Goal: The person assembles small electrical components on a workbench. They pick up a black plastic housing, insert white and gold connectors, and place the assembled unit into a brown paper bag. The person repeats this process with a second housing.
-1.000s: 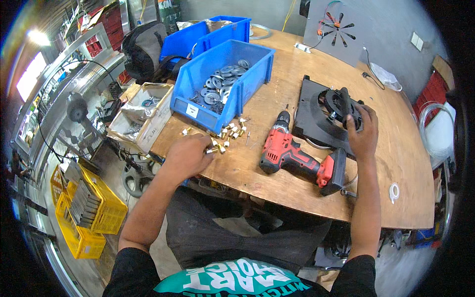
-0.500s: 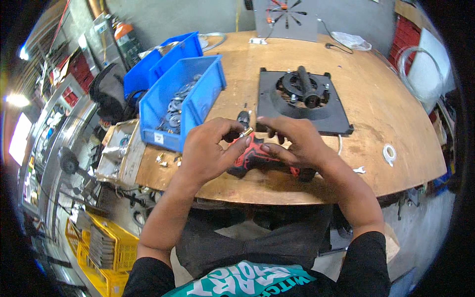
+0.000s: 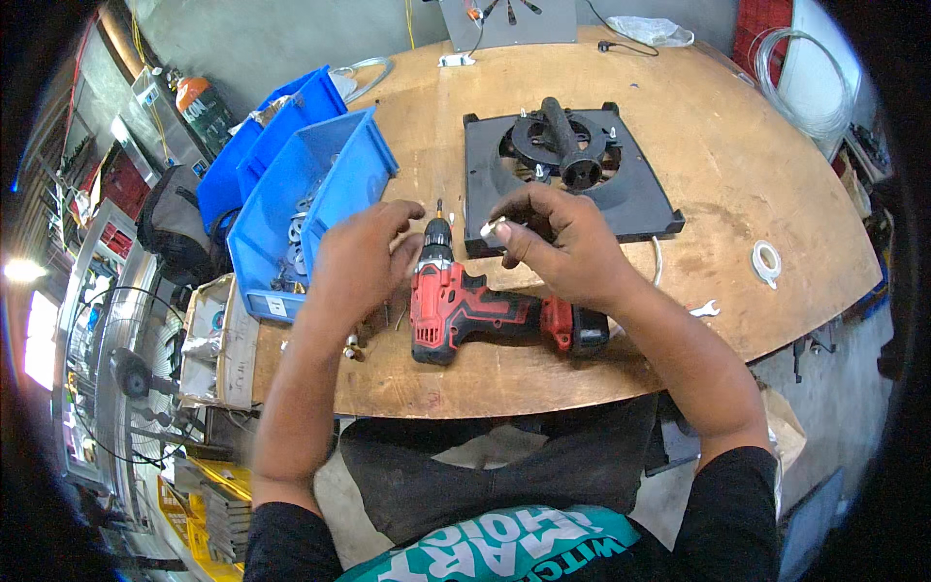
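Wooden table (image 3: 795, 209) below, fitting (image 3: 494, 230) in right hand (image 3: 577, 247), long axis roughly sideways toward loosely spread left hand (image 3: 357, 257)

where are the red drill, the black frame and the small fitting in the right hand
Red drill (image 3: 499, 315): head view, on its grip
Black frame (image 3: 637, 194): head view, on its flat right side
Small fitting (image 3: 491, 230): head view, on its pale end

Power drill (image 3: 475, 315), red and black; small fitting (image 3: 493, 230), white; square plate (image 3: 635, 189), black; near bin (image 3: 351, 184), blue; tabletop (image 3: 543, 388), mottled brown; shirt (image 3: 485, 553), black with teal-and-white print.
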